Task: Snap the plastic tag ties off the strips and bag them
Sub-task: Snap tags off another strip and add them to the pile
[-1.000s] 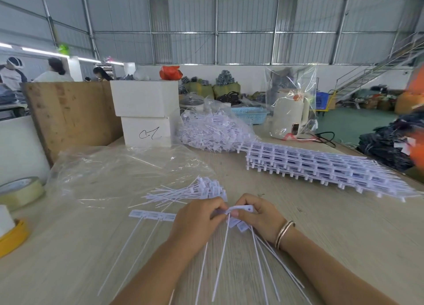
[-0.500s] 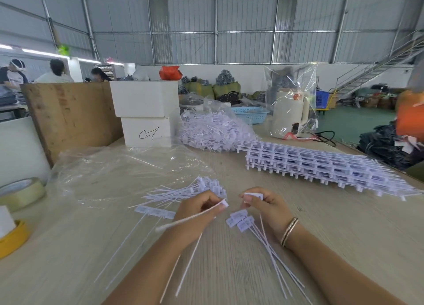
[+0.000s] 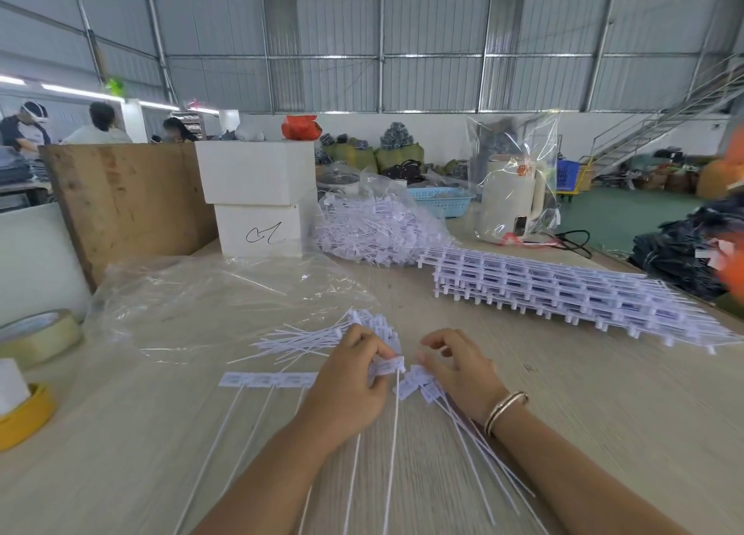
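My left hand (image 3: 346,385) grips the right end of a white strip of tag ties (image 3: 265,380), pinching the end tag head (image 3: 387,367); the thin tails run toward me across the table. My right hand (image 3: 457,367) hovers just right of it with loosely curled fingers, and I see nothing between them. Beneath it lies a small bunch of loose ties (image 3: 422,389). Another heap of snapped ties (image 3: 318,339) rests beyond my left hand, at the edge of a flat clear plastic bag (image 3: 201,297).
A stack of uncut strips (image 3: 563,293) lies at the right. A bag stuffed with ties (image 3: 374,228) sits behind, beside two white boxes (image 3: 257,200). Tape rolls (image 3: 36,335) stand at the left edge, a wooden board (image 3: 120,200) behind them.
My hands were together on one tie head, then pulled apart. Now my left hand pinches the strip's end tag again and my right hand has let go above the loose ties.
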Tool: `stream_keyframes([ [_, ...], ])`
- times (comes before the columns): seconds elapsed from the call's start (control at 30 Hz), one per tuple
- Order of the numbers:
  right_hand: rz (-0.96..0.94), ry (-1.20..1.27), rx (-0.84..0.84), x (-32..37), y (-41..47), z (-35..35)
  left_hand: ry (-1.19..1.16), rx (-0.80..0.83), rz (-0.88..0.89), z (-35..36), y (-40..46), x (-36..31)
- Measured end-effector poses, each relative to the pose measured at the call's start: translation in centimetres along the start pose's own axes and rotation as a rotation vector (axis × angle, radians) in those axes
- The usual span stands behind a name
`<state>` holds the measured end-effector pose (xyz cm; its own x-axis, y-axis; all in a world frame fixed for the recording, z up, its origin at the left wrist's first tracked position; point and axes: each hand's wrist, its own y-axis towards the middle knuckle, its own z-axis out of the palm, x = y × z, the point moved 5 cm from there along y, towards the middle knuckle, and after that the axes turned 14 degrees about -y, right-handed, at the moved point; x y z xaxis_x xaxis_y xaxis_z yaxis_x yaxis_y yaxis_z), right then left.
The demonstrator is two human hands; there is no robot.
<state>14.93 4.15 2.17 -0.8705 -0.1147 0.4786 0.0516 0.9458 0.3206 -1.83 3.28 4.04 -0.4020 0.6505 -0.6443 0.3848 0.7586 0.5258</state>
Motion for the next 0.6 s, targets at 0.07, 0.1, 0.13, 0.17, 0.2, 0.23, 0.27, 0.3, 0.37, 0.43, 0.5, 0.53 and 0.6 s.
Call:
stream_keyframes([
  [0.07,0.011,0.114,-0.102,0.2,-0.3,-0.8,0.040,-0.015,0.000,0.1,0.1,-0.1],
  [0.1,-0.006,0.125,-0.121,0.4,-0.5,-1.0,0.054,-0.022,0.011,0.2,0.1,-0.3],
  [0.13,-0.035,0.092,-0.104,0.8,-0.7,-1.1,0.066,-0.025,0.027,0.3,0.0,-0.5],
  [0.17,-0.070,0.025,-0.065,1.3,-0.9,-0.9,0.080,-0.025,0.044,0.6,0.0,-0.8],
  [0.2,-0.106,-0.039,-0.027,1.6,-1.1,-0.6,0.098,-0.024,0.058,0.8,0.1,-1.0],
  [0.23,-0.131,-0.064,-0.004,1.8,-1.1,-0.3,0.113,-0.024,0.070,1.0,0.1,-1.3],
  [0.27,-0.139,-0.044,0.007,1.8,-1.0,-0.2,0.121,-0.023,0.081,1.2,0.1,-1.4],
  [0.3,-0.135,0.003,0.009,1.6,-0.9,-0.2,0.120,-0.018,0.091,1.3,0.1,-1.5],
  [0.37,-0.096,0.143,0.003,1.1,-0.6,-0.3,0.122,0.006,0.090,1.2,0.0,-1.4],
  [0.43,-0.038,0.285,-0.010,0.5,-0.3,-0.5,0.156,0.033,0.061,0.9,-0.2,-0.8],
  [0.5,-0.001,0.317,-0.007,0.2,-0.2,-0.4,0.209,0.043,0.040,0.5,-0.2,-0.2],
  [0.53,0.004,0.312,0.004,0.2,-0.1,-0.3,0.234,0.049,0.036,0.5,-0.2,0.1],
  [0.6,-0.007,0.301,0.030,0.3,-0.2,-0.1,0.268,0.060,0.037,0.6,-0.1,0.3],
])
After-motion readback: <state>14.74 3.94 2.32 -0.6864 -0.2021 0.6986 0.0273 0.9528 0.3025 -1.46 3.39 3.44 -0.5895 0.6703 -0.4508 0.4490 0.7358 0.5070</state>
